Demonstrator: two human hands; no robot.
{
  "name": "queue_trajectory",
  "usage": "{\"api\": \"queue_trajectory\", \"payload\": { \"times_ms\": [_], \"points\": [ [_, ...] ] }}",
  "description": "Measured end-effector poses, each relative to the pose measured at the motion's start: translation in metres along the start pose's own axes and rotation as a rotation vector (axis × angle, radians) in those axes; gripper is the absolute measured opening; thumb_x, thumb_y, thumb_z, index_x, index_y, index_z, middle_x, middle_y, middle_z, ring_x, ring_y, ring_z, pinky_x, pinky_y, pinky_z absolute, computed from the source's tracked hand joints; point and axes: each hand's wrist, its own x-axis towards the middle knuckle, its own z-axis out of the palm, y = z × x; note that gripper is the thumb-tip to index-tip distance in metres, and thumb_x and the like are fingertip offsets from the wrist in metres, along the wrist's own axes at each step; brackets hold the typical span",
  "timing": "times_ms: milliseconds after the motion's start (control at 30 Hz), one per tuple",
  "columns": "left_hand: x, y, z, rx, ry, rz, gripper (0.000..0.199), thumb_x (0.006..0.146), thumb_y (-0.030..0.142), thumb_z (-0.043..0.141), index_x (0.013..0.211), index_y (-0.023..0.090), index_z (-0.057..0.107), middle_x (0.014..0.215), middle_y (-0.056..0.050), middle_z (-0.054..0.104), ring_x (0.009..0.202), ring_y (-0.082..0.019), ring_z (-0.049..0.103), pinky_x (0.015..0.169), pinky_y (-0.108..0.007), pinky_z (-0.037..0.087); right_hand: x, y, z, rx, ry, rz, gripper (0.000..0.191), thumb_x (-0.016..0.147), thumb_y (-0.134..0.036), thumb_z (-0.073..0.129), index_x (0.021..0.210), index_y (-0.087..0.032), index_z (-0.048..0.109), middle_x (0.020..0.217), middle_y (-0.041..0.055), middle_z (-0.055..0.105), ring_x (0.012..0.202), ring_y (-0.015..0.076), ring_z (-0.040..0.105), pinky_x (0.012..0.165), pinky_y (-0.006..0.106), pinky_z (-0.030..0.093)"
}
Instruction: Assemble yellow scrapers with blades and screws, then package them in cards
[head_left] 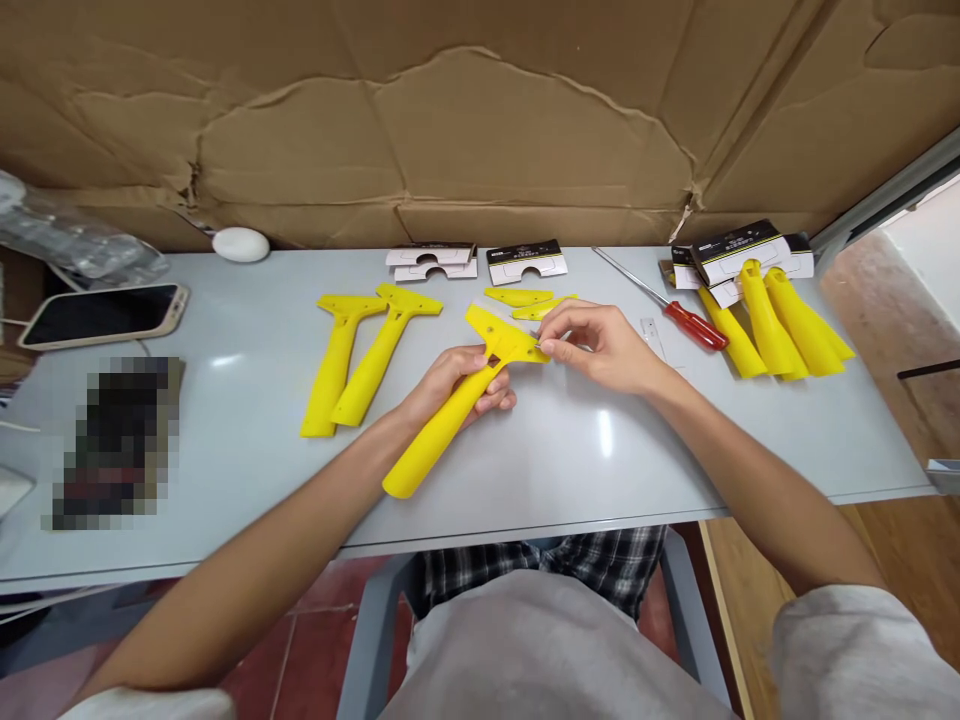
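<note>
My left hand (pixel 459 378) is closed round the neck of a yellow plastic scraper (pixel 433 432), its handle slanting down to the left. A thin clear or pale strip shows along the top edge of the scraper's head. My right hand (pixel 600 345) pinches with thumb and forefinger at the right end of that head, by a screw hole. Something tiny and metallic shows at the fingertips, too small to name. Behind the head lie yellow cover pieces (pixel 519 297), one partly hidden by my right hand. A small clear packet (pixel 651 338) lies beyond my right wrist.
Two yellow scrapers (pixel 351 372) lie at left. Printed cards (pixel 529 263) sit at the back. A red-handled screwdriver (pixel 696 326) and several yellow handles with cards (pixel 769 325) lie at right. A phone (pixel 105 315) and white oval object (pixel 241 244) are left; cardboard (pixel 450 130) stands behind.
</note>
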Motion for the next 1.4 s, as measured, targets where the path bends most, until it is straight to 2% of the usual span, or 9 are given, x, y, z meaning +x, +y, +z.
{"api": "queue_trajectory", "payload": {
  "times_ms": [167,700,1067,1400],
  "points": [
    [0.001,0.000,0.001,-0.013,0.005,0.000,0.030,0.076,0.036,0.086,0.081,0.014,0.066,0.060,0.002,0.059,0.044,-0.008,0.045,0.063,-0.031,0.052,-0.001,-0.003,-0.001,-0.026,0.017,-0.003,0.021,0.094,-0.042,0.077,0.093,-0.021,0.080,0.104,0.0069,0.077,0.098,0.0208,0.071,0.083,0.034,0.056],
    [-0.001,0.001,0.004,0.029,0.028,0.000,0.026,0.077,0.035,0.081,0.079,0.013,0.067,0.059,0.001,0.057,0.042,-0.009,0.043,0.062,-0.033,0.052,-0.002,-0.009,0.002,-0.047,-0.004,-0.032,0.019,0.093,-0.039,0.077,0.090,-0.021,0.079,0.105,0.0074,0.074,0.099,0.0205,0.070,0.081,0.035,0.057],
    [0.000,-0.003,0.001,0.085,-0.032,0.045,0.031,0.079,0.039,0.084,0.075,0.012,0.068,0.061,-0.001,0.058,0.043,-0.009,0.045,0.063,-0.035,0.053,-0.005,-0.016,0.005,-0.077,-0.041,-0.034,0.011,0.091,-0.031,0.076,0.086,-0.022,0.078,0.110,0.0079,0.074,0.105,0.0214,0.068,0.076,0.033,0.057],
    [0.000,-0.004,-0.001,0.110,-0.032,0.060,0.031,0.080,0.039,0.083,0.072,0.014,0.066,0.061,-0.002,0.059,0.044,-0.010,0.045,0.064,-0.037,0.054,-0.005,-0.019,0.007,-0.135,-0.024,-0.007,0.010,0.087,-0.027,0.073,0.080,-0.021,0.076,0.095,0.0061,0.076,0.097,0.0208,0.070,0.074,0.033,0.056]
  ]
}}
